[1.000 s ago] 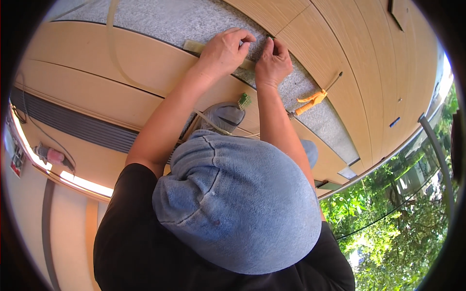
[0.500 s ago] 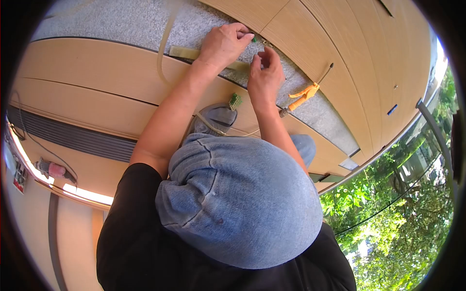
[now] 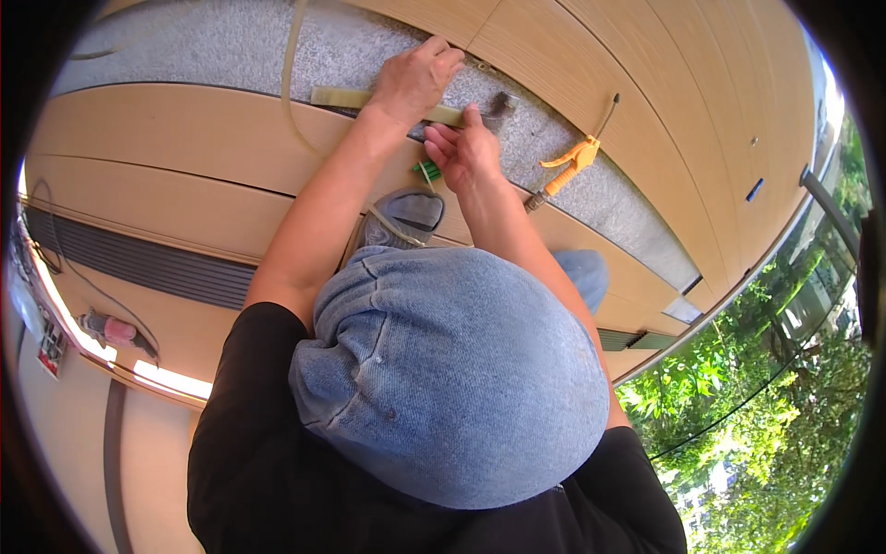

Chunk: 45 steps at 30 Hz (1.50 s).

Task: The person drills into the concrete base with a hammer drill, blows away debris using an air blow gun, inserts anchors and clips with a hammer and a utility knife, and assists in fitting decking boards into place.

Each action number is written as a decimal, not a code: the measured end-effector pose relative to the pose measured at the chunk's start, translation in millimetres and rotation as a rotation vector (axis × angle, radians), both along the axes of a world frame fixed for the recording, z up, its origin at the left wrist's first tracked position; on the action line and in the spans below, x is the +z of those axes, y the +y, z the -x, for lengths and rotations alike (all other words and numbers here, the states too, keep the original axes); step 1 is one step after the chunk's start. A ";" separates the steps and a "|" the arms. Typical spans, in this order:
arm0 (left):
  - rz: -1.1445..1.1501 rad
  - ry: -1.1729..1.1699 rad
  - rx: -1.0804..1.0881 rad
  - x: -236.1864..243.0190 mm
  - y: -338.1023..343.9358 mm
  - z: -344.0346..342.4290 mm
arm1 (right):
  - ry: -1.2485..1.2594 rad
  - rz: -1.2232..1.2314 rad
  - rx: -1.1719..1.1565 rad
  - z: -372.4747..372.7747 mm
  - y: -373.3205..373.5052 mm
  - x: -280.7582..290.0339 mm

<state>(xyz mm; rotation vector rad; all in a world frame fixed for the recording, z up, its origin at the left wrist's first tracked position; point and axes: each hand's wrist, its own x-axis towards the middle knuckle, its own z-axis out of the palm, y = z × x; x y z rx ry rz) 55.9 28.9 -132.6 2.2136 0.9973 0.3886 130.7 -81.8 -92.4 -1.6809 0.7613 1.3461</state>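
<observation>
My left hand point(image 3: 415, 78) is at the upper plank's edge, fingers curled; what they hold, if anything, is hidden. Below and right of it, my right hand point(image 3: 466, 152) is open, palm partly turned up and fingers bent apart, beside small green plastic pieces point(image 3: 425, 171). A pale strip point(image 3: 337, 97) runs behind both hands, and a blurred grey-brown object point(image 3: 500, 109) sits just beyond my right thumb. An orange-handled air gun point(image 3: 577, 164) lies to the right on the speckled grey strip point(image 3: 637, 231) between planks.
Wood-look planks point(image 3: 674, 120) border the gap. Translucent tubing point(image 3: 293, 55) crosses it. A pink-grey power tool point(image 3: 118, 330) with a cord and a dark grooved panel point(image 3: 138, 254) are at left. My shoe point(image 3: 406, 210) and denim-clad leg point(image 3: 581, 277) are below. Greenery point(image 3: 757, 415) shows at right.
My left hand moved slightly left and up. My right hand moved left from the upper gap edge to beside the green pieces, its fingers loosening from a pinch.
</observation>
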 end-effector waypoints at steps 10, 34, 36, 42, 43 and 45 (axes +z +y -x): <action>0.018 -0.257 -0.076 -6.5 25.8 23.6 | -0.761 -0.403 -0.272 -39.7 -65.9 68.1; -0.297 -0.280 0.034 -18.2 5.8 -2.0 | -1.298 -0.771 0.531 -54.3 -76.3 97.5; -0.327 -0.264 -0.004 -16.7 3.6 -2.6 | -1.306 -0.745 0.511 -54.5 -80.5 98.7; -0.211 -0.292 0.083 -16.6 4.5 -3.4 | -1.218 -0.758 0.541 -61.4 -89.8 100.0; -0.207 -0.294 0.081 -15.8 3.5 -5.4 | -1.157 -0.785 0.588 -64.6 -91.5 99.3; -0.187 -0.316 0.081 -14.8 2.9 -7.1 | -1.140 -0.746 0.538 -64.7 -92.6 94.3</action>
